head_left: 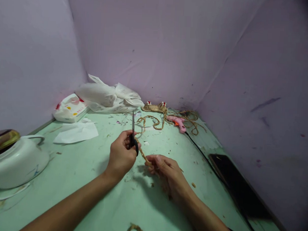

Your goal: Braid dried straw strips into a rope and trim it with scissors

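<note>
My left hand (121, 157) is closed around the black handles of a pair of scissors (133, 128), whose blades point up and away from me. A braided straw rope (142, 153) runs from beside that hand to my right hand (168, 170), which pinches it between thumb and fingers. Whether the left fingers also grip the rope, I cannot tell. Beyond the hands, more of the braid curls across the green table (109, 202) toward a woven straw piece (154, 107) with red and white trims. A loop of rope (136, 227) shows at the bottom edge.
A pink glue gun (178, 123) lies at the back right, its black cord trailing past a dark phone-like slab (239, 184). At back left are a white plastic bag (109, 97), a tissue pack (71, 109) and white paper (78, 132). A white pot (21, 164) stands left.
</note>
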The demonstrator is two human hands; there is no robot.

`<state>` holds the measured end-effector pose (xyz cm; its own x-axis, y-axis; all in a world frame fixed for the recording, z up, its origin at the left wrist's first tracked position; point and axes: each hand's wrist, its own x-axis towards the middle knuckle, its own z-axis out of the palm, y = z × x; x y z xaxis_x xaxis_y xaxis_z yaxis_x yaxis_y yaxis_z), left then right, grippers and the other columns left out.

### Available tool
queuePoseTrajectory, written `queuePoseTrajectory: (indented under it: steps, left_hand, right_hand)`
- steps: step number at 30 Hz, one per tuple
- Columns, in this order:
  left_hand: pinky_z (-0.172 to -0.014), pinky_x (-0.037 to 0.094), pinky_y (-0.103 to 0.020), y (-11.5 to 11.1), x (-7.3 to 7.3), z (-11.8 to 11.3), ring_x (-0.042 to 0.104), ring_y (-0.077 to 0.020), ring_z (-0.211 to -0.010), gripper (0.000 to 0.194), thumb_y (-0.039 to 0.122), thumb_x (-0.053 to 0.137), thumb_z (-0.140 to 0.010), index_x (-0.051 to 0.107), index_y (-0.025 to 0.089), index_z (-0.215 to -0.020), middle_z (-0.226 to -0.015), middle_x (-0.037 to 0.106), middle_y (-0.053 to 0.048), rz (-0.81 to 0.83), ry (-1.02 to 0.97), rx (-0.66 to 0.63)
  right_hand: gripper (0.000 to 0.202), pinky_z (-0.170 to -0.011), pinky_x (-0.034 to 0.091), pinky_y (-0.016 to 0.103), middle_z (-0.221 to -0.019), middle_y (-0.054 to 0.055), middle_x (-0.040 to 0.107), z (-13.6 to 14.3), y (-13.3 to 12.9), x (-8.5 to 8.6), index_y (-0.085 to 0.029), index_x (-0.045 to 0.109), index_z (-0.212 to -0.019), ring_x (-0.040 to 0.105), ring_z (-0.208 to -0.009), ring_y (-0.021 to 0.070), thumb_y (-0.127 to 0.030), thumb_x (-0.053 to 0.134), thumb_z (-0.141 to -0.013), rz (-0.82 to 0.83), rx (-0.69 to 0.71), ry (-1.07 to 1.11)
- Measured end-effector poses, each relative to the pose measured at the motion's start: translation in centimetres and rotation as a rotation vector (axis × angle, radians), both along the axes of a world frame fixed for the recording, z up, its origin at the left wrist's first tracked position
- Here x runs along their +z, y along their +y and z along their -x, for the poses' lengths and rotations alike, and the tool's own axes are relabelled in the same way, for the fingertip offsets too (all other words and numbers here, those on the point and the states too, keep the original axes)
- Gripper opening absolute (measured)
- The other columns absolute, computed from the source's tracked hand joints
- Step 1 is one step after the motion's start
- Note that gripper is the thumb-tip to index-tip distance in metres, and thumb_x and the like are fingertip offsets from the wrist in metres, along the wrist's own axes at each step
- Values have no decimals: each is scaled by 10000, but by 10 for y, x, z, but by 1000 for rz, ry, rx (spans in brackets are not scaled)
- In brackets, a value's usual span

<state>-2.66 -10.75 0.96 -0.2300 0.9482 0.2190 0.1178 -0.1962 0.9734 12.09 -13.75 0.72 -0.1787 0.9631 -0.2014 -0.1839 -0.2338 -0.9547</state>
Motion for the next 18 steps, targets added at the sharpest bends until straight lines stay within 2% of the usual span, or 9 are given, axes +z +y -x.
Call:
queuePoseTrajectory:
  steps: [3, 5, 7, 10, 12, 15, 18]
  left_hand:
    - [-619, 459, -210, -4, -1, -4, 569, -102, -637, 322, 202, 609, -632, 521, 162, -940, -723, 600, 10, -72, 106, -29]
    - [-606, 460, -209, -3, -2, -6, 571, -106, -636, 315, 207, 607, -635, 521, 159, -934, -730, 605, 5, -62, 111, -45]
    - [-599, 462, -208, -2, -2, -7, 577, -110, -643, 319, 205, 602, -635, 516, 156, -939, -741, 610, 0, -50, 103, -35]
    - [-613, 455, -203, -2, -4, -7, 563, -97, -630, 309, 169, 569, -651, 525, 168, -957, -731, 605, 12, -111, 213, -12]
    - [-600, 445, -197, -3, -6, -7, 549, -89, -610, 306, 149, 552, -656, 535, 178, -960, -712, 598, 21, -150, 280, -26]
    - [-584, 445, -200, -1, -7, -9, 562, -101, -625, 308, 168, 567, -641, 528, 172, -946, -715, 598, 11, -90, 173, -58]
    - [-506, 431, -202, 6, -7, -12, 545, -102, -533, 346, 197, 610, -591, 499, 158, -917, -620, 575, 23, 132, -51, -125]
  right_hand:
    - [364, -530, 365, 219, -596, 16, 595, 0, -1, 1, -125, 682, -749, 489, -534, 93, -454, 686, -594, -27, 25, -110]
    - [318, -477, 320, 201, -538, -7, 565, 1, -2, 1, -126, 673, -695, 440, -473, 67, -425, 697, -588, -26, 50, -154]
    - [342, -465, 323, 203, -537, 1, 569, 2, -3, 2, -121, 659, -677, 450, -457, 68, -454, 676, -603, 25, 70, -79]
    - [411, -480, 383, 232, -563, 19, 584, 3, -3, 3, -113, 643, -717, 495, -461, 90, -512, 642, -617, 121, 91, 106]
    - [383, -465, 392, 234, -521, -1, 561, 3, -2, 2, -109, 637, -725, 478, -429, 83, -453, 702, -571, 126, 105, 109]
    - [321, -445, 388, 216, -470, -30, 535, 1, 0, -2, -119, 642, -749, 459, -401, 70, -317, 756, -525, 133, 116, 50]
    - [285, -437, 398, 202, -505, -29, 549, 1, 2, -6, -126, 658, -770, 463, -420, 63, -275, 742, -543, 145, 97, 125]
